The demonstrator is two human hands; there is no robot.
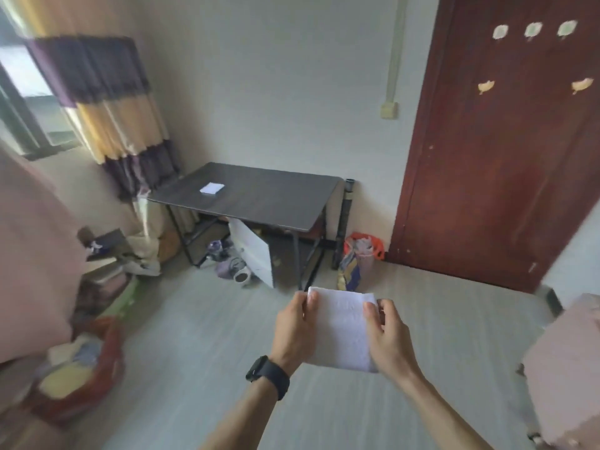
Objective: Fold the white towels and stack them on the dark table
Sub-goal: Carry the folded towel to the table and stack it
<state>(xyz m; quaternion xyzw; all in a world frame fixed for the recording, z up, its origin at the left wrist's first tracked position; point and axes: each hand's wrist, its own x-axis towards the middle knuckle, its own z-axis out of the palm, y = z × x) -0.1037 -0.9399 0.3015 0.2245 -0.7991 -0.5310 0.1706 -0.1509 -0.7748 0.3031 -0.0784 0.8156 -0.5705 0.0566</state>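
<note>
Folded white towel — pinched between left hand and right hand.

**Quick headcount, nothing fancy**

Two white towels total: one held towel pinched between both hands, and one folded towel way out ahead of the hands on the one dark table. Two hands, the left hand and the right hand, plus one black watch on the left wrist. One brown door up and right of the right hand, with five pale stickers, three over two. One striped curtain up left.
</note>
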